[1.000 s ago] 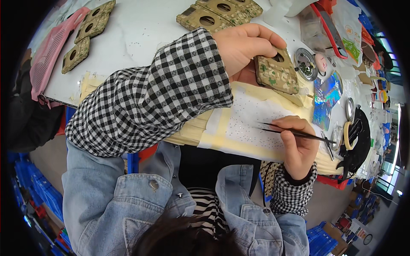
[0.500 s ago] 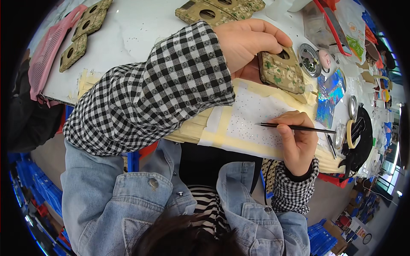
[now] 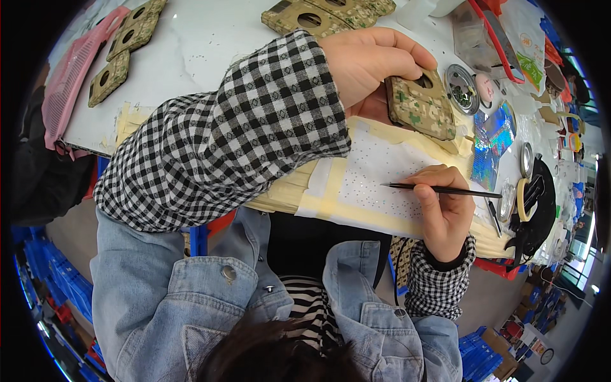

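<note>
My left hand grips a camouflage-patterned case, flat with a round hole near its top, tilted above the table. Fingers lie over the top edge, and the thumb side is partly hidden behind it. Lower right, my right hand pinches a slim black pointed tool with a fine pale tip; whether it is a brush or tweezers I cannot tell. Its tip is over a white sheet scattered with tiny shiny specks. Yellowish tape borders that sheet.
More camouflage cases lie at the far side, others at left beside a pink mesh basket. To the right are a round metal dish, iridescent packets, a tape roll, a black pouch and a clear box.
Both hands keep nearly the same places and grips. The case is tilted very slightly differently, and the tool has barely shifted over the sheet.
</note>
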A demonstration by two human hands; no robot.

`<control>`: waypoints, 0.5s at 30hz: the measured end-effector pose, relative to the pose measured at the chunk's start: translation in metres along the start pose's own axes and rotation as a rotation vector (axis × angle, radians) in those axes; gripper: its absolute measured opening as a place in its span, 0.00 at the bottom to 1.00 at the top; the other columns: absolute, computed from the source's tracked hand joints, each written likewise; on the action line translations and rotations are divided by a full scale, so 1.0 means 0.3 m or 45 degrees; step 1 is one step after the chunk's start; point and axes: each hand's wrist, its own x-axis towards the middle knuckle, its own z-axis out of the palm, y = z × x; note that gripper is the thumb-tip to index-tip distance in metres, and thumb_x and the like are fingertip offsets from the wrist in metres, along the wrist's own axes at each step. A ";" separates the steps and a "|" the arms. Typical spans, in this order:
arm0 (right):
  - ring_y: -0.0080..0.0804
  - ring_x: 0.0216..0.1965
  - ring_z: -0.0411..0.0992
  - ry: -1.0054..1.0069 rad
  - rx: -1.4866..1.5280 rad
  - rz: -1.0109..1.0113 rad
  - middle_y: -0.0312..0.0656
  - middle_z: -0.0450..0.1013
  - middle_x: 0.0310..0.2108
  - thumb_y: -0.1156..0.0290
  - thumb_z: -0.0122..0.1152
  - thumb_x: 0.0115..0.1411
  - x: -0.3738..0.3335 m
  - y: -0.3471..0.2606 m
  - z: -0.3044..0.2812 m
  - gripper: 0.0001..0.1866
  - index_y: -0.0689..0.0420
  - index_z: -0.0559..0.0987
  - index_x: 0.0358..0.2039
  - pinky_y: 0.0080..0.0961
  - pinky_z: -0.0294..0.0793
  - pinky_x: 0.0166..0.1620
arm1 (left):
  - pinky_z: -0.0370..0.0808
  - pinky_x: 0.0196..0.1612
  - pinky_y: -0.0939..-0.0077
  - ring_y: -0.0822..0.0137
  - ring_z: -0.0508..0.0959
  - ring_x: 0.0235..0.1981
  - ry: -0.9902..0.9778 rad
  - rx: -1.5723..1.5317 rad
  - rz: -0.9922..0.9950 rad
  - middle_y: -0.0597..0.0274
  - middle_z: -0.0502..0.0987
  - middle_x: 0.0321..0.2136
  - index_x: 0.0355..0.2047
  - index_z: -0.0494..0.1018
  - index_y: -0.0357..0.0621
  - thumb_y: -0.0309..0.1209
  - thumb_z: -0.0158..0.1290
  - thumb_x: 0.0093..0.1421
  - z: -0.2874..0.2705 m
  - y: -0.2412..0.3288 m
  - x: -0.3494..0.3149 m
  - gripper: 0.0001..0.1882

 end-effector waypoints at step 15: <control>0.24 0.31 0.69 -0.026 0.025 0.009 0.41 0.72 0.28 0.77 0.59 0.57 0.001 -0.001 -0.001 0.05 0.65 0.73 0.31 0.18 0.68 0.37 | 0.81 0.40 0.69 0.63 0.79 0.38 0.005 0.016 -0.004 0.55 0.74 0.39 0.44 0.69 0.37 0.26 0.46 0.58 0.003 0.008 -0.008 0.13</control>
